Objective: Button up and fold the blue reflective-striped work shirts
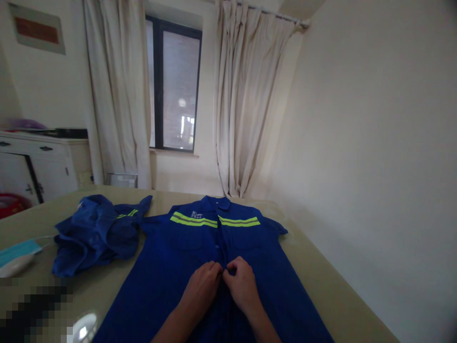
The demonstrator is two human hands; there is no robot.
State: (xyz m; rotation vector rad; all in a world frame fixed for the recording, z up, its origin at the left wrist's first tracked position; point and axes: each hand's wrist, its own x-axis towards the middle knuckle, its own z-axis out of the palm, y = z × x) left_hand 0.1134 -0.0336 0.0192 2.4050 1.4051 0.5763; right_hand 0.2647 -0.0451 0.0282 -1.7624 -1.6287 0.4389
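A blue work shirt (157,267) with yellow-green reflective stripes across the chest lies spread face up, collar away from me. At the middle of its front opening, my left hand (205,283) pinches the placket edge with closed fingers. Right beside it, my right hand (243,281) is closed in a pinch on the other edge, thumb and forefinger nearly touching the left fingertips. Above the hands the front hangs slightly apart, and a small button shows there. Whether a button sits between my fingertips is hidden.
A crumpled blue garment (98,233) lies to the left on the table (335,290). Farther left are a light blue face mask (21,252) and a pale rounded object (16,266). A wall (374,166) borders the right side; a white cabinet (53,164) stands back left.
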